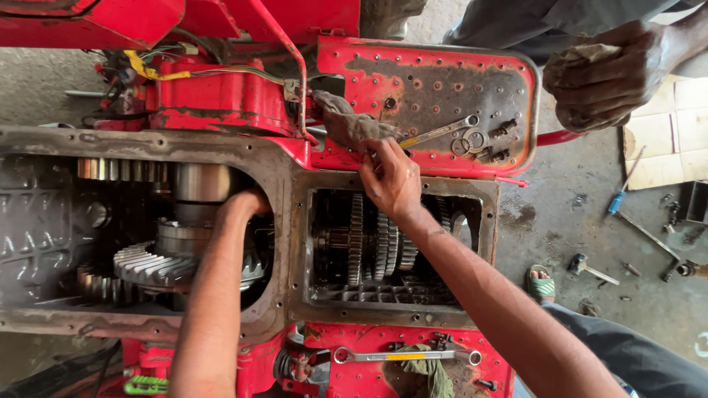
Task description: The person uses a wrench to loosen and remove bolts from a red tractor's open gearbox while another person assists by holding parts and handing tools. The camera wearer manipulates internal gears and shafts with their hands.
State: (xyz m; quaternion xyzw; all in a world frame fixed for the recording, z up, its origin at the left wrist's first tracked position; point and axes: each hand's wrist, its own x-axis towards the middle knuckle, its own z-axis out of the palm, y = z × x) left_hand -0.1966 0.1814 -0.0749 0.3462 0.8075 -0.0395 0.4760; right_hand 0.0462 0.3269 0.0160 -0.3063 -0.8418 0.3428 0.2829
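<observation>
A: What is crowding the left opening?

B: The big ring gear (151, 267) and the steel drum (200, 184) are filling most of it, and the left hand (247, 203) is squeezing in between them and the housing wall (284, 221).

A: And the right opening?

B: The gear cluster (376, 247) is taking up the middle; a gap is showing at its left. The right hand (391, 177) is sitting on the far rim, beside the rag (346, 121) and wrench (441, 131).
</observation>
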